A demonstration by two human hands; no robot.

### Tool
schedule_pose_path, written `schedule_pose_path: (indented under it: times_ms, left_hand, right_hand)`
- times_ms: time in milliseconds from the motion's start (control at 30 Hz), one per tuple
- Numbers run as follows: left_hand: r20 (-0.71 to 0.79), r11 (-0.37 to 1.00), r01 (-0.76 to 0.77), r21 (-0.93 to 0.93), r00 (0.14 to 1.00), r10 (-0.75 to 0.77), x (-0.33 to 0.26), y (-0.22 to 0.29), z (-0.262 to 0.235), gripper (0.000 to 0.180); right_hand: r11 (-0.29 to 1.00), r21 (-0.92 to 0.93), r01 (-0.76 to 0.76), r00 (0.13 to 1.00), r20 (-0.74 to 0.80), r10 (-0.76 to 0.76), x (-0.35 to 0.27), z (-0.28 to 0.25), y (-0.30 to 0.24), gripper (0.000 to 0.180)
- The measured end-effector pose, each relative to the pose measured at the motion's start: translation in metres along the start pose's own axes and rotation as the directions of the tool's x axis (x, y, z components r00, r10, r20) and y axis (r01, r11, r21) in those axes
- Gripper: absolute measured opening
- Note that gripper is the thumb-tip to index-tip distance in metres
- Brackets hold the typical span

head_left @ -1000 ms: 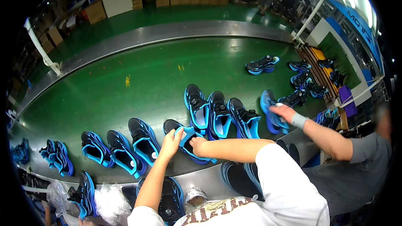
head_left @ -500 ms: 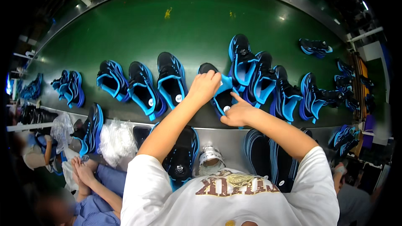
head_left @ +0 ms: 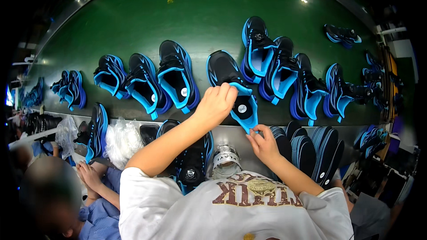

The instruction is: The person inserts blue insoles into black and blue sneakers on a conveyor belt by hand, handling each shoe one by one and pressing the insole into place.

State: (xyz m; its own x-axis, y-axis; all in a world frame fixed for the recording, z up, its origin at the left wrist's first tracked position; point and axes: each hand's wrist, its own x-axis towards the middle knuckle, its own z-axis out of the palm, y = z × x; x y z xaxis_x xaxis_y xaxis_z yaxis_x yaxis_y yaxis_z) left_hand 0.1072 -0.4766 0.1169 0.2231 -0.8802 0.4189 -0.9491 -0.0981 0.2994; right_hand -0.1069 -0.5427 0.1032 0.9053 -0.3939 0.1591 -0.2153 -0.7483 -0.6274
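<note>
Left hand (head_left: 216,102), I see from afar, pinches the shoe (head_left: 224,67) at its opening's 10 o'clock. Right hand (head_left: 265,144) pinches its heel (head_left: 250,125) at 5 o'clock; insoles (head_left: 303,152) lie at that hand's 3 o'clock

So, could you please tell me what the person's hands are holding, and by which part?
A black-and-blue shoe: the left hand grips the front of its opening, and the right hand pinches the back of its heel.
</note>
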Motion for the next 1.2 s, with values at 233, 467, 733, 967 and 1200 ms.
schedule_pose_path:
  times_ms: [233, 467, 733, 967, 1200]
  left_hand:
    - [0.226, 0.911, -0.109, 0.397, 0.974, 0.017, 0.013, -0.059, 0.014, 0.014]
    - [0.535, 0.915, -0.256, 0.313, 0.843, 0.054, 0.035, -0.057, 0.004, 0.013]
    - [0.402, 0.977, 0.211, -0.036, 0.898, -0.180, 0.033, -0.042, -0.024, 0.014]
    - [0.447, 0.013, 0.548, -0.836, 0.694, -0.564, 0.081, -0.018, -0.055, 0.018]
    - [0.264, 0.804, 0.539, -0.253, 0.838, -0.478, 0.138, -0.014, 0.009, 0.033]
  right_hand:
    - [0.982, 0.128, 0.137, 0.990, -0.039, -0.133, 0.063, -0.009, -0.008, 0.015]
    - [0.963, -0.258, -0.081, 0.973, -0.231, 0.020, 0.070, -0.056, 0.054, 0.036]
    - [0.774, -0.619, 0.133, 0.983, 0.182, -0.023, 0.051, -0.128, 0.143, 0.030]
    - [0.824, -0.556, -0.109, 0.994, -0.053, 0.096, 0.008, -0.196, 0.129, 0.054]
    - [0.805, -0.267, -0.530, 0.823, 0.067, 0.564, -0.141, -0.192, 0.046, 0.057]
